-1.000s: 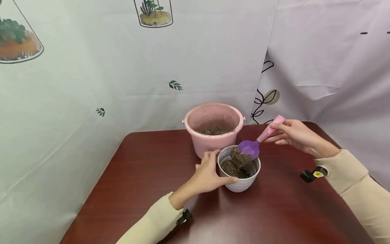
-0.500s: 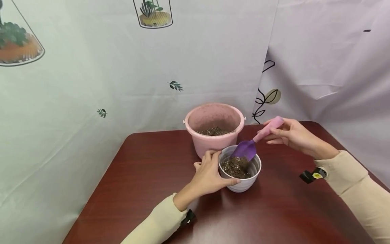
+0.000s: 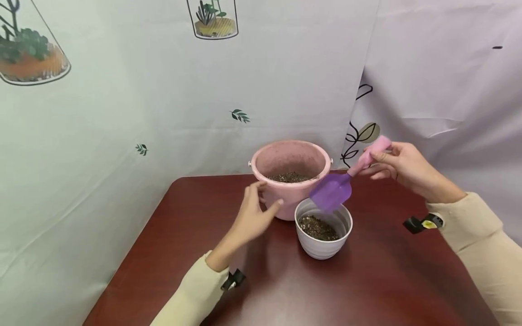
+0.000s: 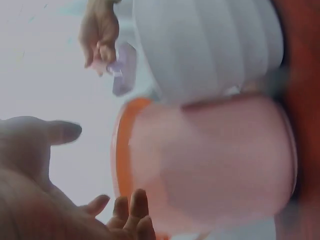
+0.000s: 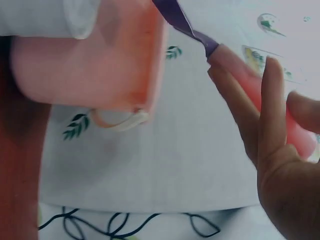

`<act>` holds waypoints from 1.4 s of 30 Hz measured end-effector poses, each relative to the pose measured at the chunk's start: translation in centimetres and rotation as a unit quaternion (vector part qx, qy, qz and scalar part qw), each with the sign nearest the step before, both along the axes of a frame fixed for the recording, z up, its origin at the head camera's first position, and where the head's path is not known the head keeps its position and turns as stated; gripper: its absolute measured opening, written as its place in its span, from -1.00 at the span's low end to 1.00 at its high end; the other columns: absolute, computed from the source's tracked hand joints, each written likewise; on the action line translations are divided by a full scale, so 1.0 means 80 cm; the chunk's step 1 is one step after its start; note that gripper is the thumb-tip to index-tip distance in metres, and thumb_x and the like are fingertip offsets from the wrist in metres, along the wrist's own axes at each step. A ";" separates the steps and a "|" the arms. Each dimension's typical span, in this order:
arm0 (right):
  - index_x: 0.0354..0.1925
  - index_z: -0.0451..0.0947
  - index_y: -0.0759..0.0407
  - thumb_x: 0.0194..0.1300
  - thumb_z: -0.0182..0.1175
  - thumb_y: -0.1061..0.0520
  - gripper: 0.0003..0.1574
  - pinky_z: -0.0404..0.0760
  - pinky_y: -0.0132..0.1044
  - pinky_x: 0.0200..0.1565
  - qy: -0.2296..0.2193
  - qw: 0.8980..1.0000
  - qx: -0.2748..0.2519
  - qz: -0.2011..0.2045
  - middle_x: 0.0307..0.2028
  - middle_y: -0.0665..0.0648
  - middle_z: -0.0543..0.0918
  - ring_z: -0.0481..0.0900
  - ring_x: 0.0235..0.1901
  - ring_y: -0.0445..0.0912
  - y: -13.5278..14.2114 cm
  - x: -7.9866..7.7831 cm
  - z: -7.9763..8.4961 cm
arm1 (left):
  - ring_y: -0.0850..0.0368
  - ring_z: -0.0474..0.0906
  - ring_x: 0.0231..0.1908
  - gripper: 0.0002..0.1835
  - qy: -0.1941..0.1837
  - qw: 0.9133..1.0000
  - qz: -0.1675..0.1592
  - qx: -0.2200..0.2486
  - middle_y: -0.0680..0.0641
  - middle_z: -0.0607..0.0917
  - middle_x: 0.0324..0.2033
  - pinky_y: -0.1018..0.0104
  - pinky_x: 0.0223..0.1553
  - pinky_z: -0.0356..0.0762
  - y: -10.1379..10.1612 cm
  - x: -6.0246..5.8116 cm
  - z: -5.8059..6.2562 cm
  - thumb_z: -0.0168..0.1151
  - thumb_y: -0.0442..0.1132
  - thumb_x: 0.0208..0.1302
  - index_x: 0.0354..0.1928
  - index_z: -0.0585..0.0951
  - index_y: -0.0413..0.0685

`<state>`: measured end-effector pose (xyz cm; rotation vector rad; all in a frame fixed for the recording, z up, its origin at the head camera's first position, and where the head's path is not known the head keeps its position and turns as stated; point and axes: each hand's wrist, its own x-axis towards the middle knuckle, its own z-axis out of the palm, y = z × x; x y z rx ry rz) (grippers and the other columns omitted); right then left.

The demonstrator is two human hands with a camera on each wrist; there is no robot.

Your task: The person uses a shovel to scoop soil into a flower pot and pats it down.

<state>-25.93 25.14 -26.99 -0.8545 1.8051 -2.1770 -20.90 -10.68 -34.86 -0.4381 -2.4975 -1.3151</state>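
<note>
A trowel with a purple blade [image 3: 332, 192] and pink handle is held by my right hand [image 3: 408, 170], thumb and fingers around the handle. Its blade hangs over the white pot [image 3: 322, 249], tilted, with no soil seen on it. Dark soil [image 3: 318, 227] lies in the bottom of that pot. My left hand [image 3: 248, 217] is off the pot, fingers spread, beside the pink bucket [image 3: 285, 192]. In the left wrist view its fingertips [image 4: 140, 202] overlap the bucket's side; I cannot tell if they touch. Soil [image 3: 289, 177] also lies inside the bucket.
The bucket stands just behind the white pot on a dark red table [image 3: 195, 203]. Its handle [image 5: 122, 124] hangs at the side in the right wrist view. A pale printed cloth [image 3: 285, 90] hangs behind the table.
Soil from the trowel has dropped into the white pot, and the trowel has risen out. My left hand has let go of the pot and moved left toward the bucket.
</note>
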 end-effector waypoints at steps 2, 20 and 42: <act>-0.14 0.59 0.42 0.54 -0.06 0.31 -0.71 0.70 -0.22 -0.29 -0.002 1.000 -0.003 0.007 -0.21 0.39 0.73 0.75 -0.20 0.11 -0.004 -0.007 0.012 | -0.12 0.51 -0.08 -0.36 0.001 0.999 0.014 0.032 -0.26 0.42 0.06 -0.01 -0.01 0.51 -0.008 -0.011 0.008 0.30 -0.12 0.32 0.31 0.28 -0.22; -0.29 0.49 0.45 0.43 0.14 0.21 -0.74 0.71 -0.24 -0.31 0.003 0.971 0.144 -0.191 -0.48 0.19 0.74 0.75 -0.46 -0.06 -0.141 -0.112 0.006 | -0.16 0.56 0.06 -0.35 -0.038 0.982 0.060 0.176 -0.21 0.31 0.36 0.03 0.01 0.56 -0.018 -0.067 -0.007 0.15 -0.11 0.40 0.41 0.20 -0.18; -0.16 0.50 0.42 0.39 0.21 0.19 -0.75 0.71 -0.15 -0.28 0.152 0.900 0.361 -0.190 -0.29 0.37 0.72 0.73 -0.43 -0.04 -0.188 -0.148 -0.020 | -0.12 0.59 0.07 -0.39 0.003 0.986 0.042 0.160 -0.16 0.46 0.28 0.04 0.00 0.59 -0.028 -0.078 -0.010 0.22 -0.15 0.36 0.39 0.32 -0.11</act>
